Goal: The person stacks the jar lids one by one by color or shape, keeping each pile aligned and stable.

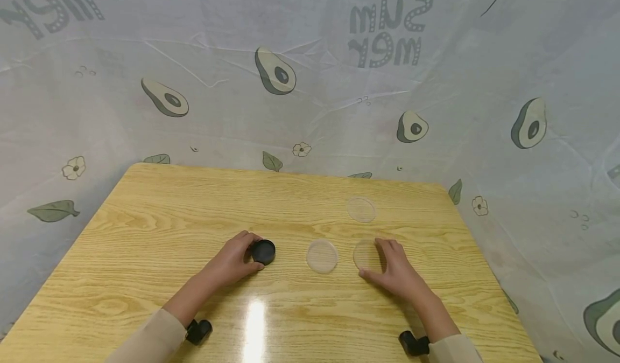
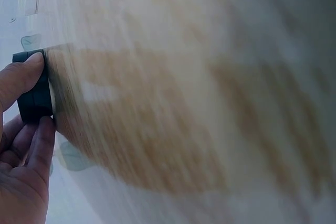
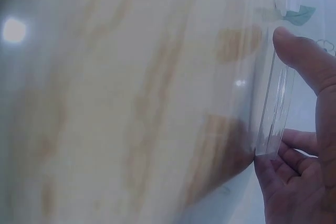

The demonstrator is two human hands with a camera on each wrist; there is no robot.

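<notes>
My left hand (image 1: 233, 262) grips a small black round cap (image 1: 263, 252) between thumb and fingers, on the left side of the table's middle. In the left wrist view the cap's ribless dark side wall (image 2: 34, 90) shows between thumb and fingertips. On the right, my right hand (image 1: 396, 272) holds a clear petri dish (image 1: 363, 255) by its edge, thumb on the near side and fingers on the far side. Its transparent wall (image 3: 276, 103) shows in the right wrist view. Between the hands lies another clear round dish (image 1: 322, 256), touched by neither.
A third clear round piece (image 1: 361, 210) lies farther back on the wooden table (image 1: 160, 217). A patterned cloth (image 1: 218, 120) hangs behind and beside the table. Black wrist devices (image 1: 199, 332) sit below both hands.
</notes>
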